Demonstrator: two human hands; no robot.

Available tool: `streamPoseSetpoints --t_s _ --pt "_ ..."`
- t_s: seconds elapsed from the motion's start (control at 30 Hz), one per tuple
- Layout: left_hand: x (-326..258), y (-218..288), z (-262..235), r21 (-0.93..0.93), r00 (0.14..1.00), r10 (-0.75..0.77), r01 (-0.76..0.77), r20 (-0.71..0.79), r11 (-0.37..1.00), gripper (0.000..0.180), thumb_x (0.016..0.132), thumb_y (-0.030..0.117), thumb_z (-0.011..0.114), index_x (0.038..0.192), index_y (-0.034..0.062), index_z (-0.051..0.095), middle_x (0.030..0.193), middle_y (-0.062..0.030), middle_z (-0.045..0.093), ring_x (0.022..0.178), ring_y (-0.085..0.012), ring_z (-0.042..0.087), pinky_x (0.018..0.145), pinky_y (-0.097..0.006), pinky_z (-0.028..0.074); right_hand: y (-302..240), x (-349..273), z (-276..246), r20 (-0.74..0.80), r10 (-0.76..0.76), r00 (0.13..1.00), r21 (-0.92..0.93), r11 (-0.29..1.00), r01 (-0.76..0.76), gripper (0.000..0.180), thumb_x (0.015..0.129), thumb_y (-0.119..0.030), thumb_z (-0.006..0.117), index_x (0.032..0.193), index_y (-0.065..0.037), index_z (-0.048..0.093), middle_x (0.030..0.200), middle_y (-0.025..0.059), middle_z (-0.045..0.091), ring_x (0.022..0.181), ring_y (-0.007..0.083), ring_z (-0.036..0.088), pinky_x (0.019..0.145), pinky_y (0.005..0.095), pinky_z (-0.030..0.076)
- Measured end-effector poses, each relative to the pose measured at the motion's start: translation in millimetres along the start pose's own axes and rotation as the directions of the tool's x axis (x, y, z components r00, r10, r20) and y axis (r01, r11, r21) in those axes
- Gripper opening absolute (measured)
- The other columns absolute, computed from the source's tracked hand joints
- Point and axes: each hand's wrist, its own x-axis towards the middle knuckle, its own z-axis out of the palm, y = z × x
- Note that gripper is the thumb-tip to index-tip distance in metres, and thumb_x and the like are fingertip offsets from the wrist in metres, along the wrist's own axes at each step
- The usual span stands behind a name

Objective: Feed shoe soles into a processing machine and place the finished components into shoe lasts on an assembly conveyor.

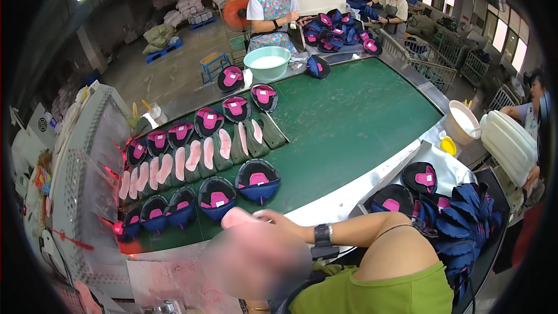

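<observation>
My right hand (269,216), with a dark watch at the wrist, is closed at the near edge of the green conveyor belt (337,122). Its fingers grip a pink insole-shaped piece (237,217). A blurred patch covers most of what lies below it, my left hand included; only a wrist with a thin bracelet (257,307) shows beneath. Nearest to the right hand on the belt are navy shoe uppers with pink linings, one (257,181) just beyond it and another (217,197) to its left. Past them lies a row of pink insole-shaped pieces (192,156) on dark green soles.
A grey machine (96,180) with red glowing light stands at the belt's left end. Stacked navy uppers (465,221) lie at my right, near a cream tub (462,119). Across the belt, a co-worker (276,11) stands by a green basin (267,63) and piled uppers (334,30).
</observation>
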Motion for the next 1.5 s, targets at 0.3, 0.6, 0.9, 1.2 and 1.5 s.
streamPoseSetpoints --t_s 0.3,0.6,0.9,1.2,1.5 --pt "-26.9 -35.4 -25.1 -0.26 0.914 -0.377 0.332 -0.147 0.907 0.049 0.096 0.017 0.049 0.142 0.0022 0.039 0.137 -0.0101 0.046 0.122 -0.0192 0.047 0.101 -0.032 0.041 60.6 -48.8 -46.1 -0.089 0.332 0.939 -0.17 0.924 -0.343 0.051 0.088 -0.031 0.066 0.13 -0.005 0.053 0.113 0.013 0.064 0.099 0.021 0.062 0.089 0.0344 0.05" --pt "-2.6 -72.9 -31.6 -0.098 0.897 -0.164 0.135 -0.41 0.986 0.048 0.091 0.009 0.055 0.136 -0.0036 0.044 0.133 -0.0142 0.052 0.121 -0.0234 0.051 0.101 -0.034 0.041 106.8 -26.4 -17.7 -0.151 0.184 0.971 -0.032 0.981 -0.191 0.031 0.093 -0.02 0.058 0.113 0.003 0.062 0.105 0.0112 0.067 0.097 0.0181 0.063 0.087 0.0301 0.049" --pt "0.8 -69.7 -40.2 -0.251 0.955 -0.211 0.156 -0.209 0.955 0.053 0.092 0.011 0.053 0.142 -0.0027 0.04 0.142 -0.0153 0.045 0.13 -0.0233 0.043 0.107 -0.033 0.035 23.9 -13.2 19.3 -0.149 -0.107 0.983 -0.394 0.918 0.04 0.037 0.095 -0.024 0.056 0.121 0.003 0.058 0.114 0.0158 0.064 0.105 0.0233 0.062 0.093 0.0327 0.047" --pt "-8.9 -69.4 -111.2 -0.413 0.814 -0.153 -0.115 -0.561 0.903 0.028 0.095 0.013 0.053 0.119 -0.0004 0.058 0.111 -0.0059 0.063 0.101 -0.0144 0.06 0.089 -0.028 0.049 -33.2 28.0 170.0 0.767 0.101 0.634 0.453 0.615 -0.645 0.059 0.1 -0.05 0.04 0.136 -0.005 0.045 0.128 0.0132 0.056 0.111 0.0251 0.058 0.094 0.0374 0.045" --pt "-25.0 -59.9 -121.8 -0.359 0.848 -0.05 -0.169 -0.528 0.918 0.024 0.086 0.003 0.07 0.108 -0.0006 0.061 0.094 -0.0014 0.062 0.096 -0.0123 0.06 0.087 -0.027 0.051 -30.6 9.7 216.3 0.801 0.111 0.589 0.471 0.491 -0.733 0.06 0.1 -0.053 0.038 0.136 -0.005 0.044 0.131 0.0125 0.053 0.11 0.024 0.059 0.091 0.0354 0.046"
